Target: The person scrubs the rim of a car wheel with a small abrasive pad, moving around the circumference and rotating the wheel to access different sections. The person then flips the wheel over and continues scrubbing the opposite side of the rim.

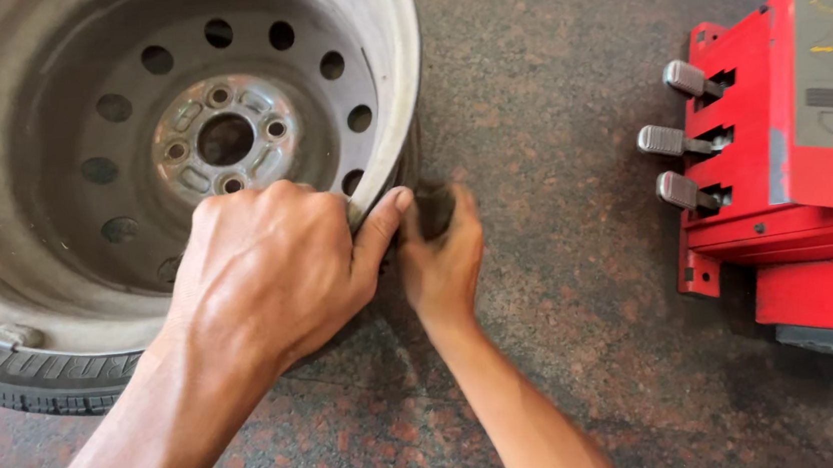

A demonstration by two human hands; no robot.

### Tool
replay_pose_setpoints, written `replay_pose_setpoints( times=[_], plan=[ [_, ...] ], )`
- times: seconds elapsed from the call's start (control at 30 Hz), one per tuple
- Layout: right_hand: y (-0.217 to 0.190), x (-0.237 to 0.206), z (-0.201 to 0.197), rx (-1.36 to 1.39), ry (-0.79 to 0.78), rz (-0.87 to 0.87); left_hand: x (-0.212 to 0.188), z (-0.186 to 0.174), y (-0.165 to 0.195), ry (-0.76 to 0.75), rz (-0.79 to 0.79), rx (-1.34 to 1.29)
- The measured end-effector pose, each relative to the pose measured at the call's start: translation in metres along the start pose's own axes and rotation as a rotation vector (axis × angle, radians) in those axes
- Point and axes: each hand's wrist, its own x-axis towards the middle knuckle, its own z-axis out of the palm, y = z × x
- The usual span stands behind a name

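A grey steel wheel rim (114, 220) with a round hub (224, 138) and a ring of holes lies tilted on the floor, a black tyre (27, 373) around its lower left edge. My left hand (269, 272) grips the rim's lower right edge, fingers curled inside the lip and thumb outside. My right hand (442, 257) is just to the right, its fingers wrapped on the black tyre's sidewall below that same edge. Part of the tyre is hidden behind both hands.
A red machine (801, 150) stands at the right, with three grey foot pedals (674, 139) sticking out to the left and a grey panel with yellow arrows on top. The floor (567, 351) is speckled brown stone.
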Motion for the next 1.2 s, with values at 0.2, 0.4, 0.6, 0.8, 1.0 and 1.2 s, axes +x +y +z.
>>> replay_pose_setpoints(
  times=[0.2,0.4,0.6,0.8,1.0,1.2],
  plan=[
    [0.019,0.079,0.015,-0.103,-0.215,0.117,0.000,-0.001,-0.003,-0.228,-0.169,-0.020],
    [0.017,0.037,0.000,-0.223,-0.096,-0.055,0.000,-0.002,-0.002,-0.075,-0.077,-0.077],
    [0.014,0.073,0.012,-0.295,-0.132,-0.002,0.002,-0.003,0.000,-0.168,-0.140,-0.034],
    [0.015,0.044,0.003,-0.289,-0.088,-0.009,0.002,-0.004,0.000,-0.285,-0.195,0.021],
    [0.012,0.050,-0.001,-0.284,-0.142,-0.170,0.001,-0.003,0.000,-0.048,-0.072,-0.017],
    [0.009,0.074,0.005,-0.207,-0.236,0.009,0.001,-0.001,-0.001,-0.289,-0.188,0.016]
  ],
)
